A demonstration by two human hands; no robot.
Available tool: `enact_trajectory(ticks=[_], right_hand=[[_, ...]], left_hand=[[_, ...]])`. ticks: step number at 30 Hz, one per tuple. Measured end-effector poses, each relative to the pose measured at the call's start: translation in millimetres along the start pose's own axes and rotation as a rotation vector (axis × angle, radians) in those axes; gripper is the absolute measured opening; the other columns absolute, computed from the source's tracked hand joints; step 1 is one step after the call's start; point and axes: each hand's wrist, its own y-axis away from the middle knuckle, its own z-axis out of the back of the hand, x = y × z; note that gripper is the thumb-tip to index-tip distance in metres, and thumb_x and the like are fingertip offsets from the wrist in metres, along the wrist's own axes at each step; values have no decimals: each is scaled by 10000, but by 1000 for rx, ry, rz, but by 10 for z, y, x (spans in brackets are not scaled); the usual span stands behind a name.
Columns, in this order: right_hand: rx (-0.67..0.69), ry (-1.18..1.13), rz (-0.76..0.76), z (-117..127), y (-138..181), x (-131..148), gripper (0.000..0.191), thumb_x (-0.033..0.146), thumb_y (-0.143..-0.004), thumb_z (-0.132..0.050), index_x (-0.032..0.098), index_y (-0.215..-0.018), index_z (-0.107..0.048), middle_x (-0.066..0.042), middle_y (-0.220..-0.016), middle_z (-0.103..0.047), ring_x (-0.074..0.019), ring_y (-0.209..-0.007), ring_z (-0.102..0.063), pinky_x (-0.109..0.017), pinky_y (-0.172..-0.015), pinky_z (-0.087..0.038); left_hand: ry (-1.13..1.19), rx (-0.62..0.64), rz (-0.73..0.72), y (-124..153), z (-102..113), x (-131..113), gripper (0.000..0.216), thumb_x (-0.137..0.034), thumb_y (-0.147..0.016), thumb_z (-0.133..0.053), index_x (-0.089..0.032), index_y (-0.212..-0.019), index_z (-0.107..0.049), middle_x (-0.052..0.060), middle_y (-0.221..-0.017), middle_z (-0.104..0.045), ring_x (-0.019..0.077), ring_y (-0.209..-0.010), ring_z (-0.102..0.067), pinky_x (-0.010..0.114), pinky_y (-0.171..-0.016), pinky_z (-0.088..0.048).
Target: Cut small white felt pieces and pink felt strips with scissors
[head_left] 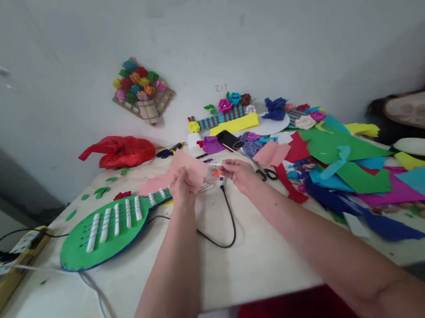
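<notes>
Over the middle of the table, my left hand (181, 186) grips a piece of pink crepe paper (189, 165), its thumb pressed on the front. A little to the right, the fingers of my right hand (236, 172) are pinched around a small whitish piece (216, 164), too small to name. Just below that hand lies a white device with an orange part (220, 179) and a black cord. More pink paper (154, 184) lies beyond my left hand. A green guitar-shaped board (107, 243) with white rolled strips rests to the left.
Coloured paper sheets and scraps (361, 157) pile up on the right, with black-handled scissors (266, 174) beside them. A phone (229, 139) and a yellow paper strip (235, 124) lie at the back. A red plastic bag (124, 150) and a power strip (12, 271) are on the left.
</notes>
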Motion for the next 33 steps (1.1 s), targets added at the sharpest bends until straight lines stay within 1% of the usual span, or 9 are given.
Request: enact_trajectory(ticks=[2,5,9,13,16,22,27,33], right_hand=[[-18,-75,-15,-39,19,2,168,4,-601,-675,138,-604,-574,8,-566,-621,-114,-604,-645,-224,-638,-541],[-30,-106,-22,-88,50,3,189,-21,-609,-660,143,-596,-567,15,-551,-618,-90,-557,-626,-202,-618,-537],[-78,-133,-17,-110,90,-6,179,-26,-631,-627,138,-595,-567,17,-534,-607,-71,-521,-603,-171,-566,-513],[-92,-87,-47,-110,117,-13,134,13,-650,-618,134,-625,-567,8,-508,-596,-63,-460,-552,-146,-427,-429],[-105,-61,-75,-108,123,-12,117,43,-649,-627,139,-656,-561,14,-477,-576,-65,-426,-516,-147,-368,-365],[-114,-50,-101,-108,126,-6,128,46,-653,-610,148,-703,-551,28,-442,-546,-73,-405,-494,-154,-354,-340],[-115,-18,-52,-107,134,-4,122,45,-632,-629,135,-669,-556,30,-432,-540,-56,-392,-482,-146,-368,-346],[-139,70,15,-99,127,-25,103,83,-622,-645,139,-657,-567,26,-430,-549,-66,-394,-488,-158,-366,-351]], left_hand=[[-8,31,2,10,-7,67,128,-90,-622,-689,-122,-735,-640,24,-684,-673,120,-684,-644,217,-692,-509],[-16,88,20,72,-51,136,164,-97,-615,-708,-122,-767,-651,32,-726,-687,127,-709,-649,231,-731,-505],[-22,125,53,178,-122,163,133,-109,-639,-701,-127,-757,-642,39,-742,-694,135,-723,-652,238,-739,-505],[-24,163,76,205,-131,169,124,-116,-649,-695,-125,-759,-638,36,-748,-696,129,-701,-649,235,-717,-508],[-18,200,86,202,-117,173,138,-124,-648,-699,-127,-771,-639,33,-756,-697,129,-711,-650,231,-720,-505],[-19,238,101,231,-129,169,166,-127,-642,-703,-137,-796,-642,26,-765,-701,132,-716,-651,233,-715,-506],[-31,274,107,216,-104,170,214,-144,-636,-716,-138,-838,-648,39,-818,-705,153,-762,-657,265,-746,-512],[-45,232,112,168,-82,184,177,-114,-627,-717,-129,-791,-652,37,-765,-700,143,-718,-656,245,-723,-517]])
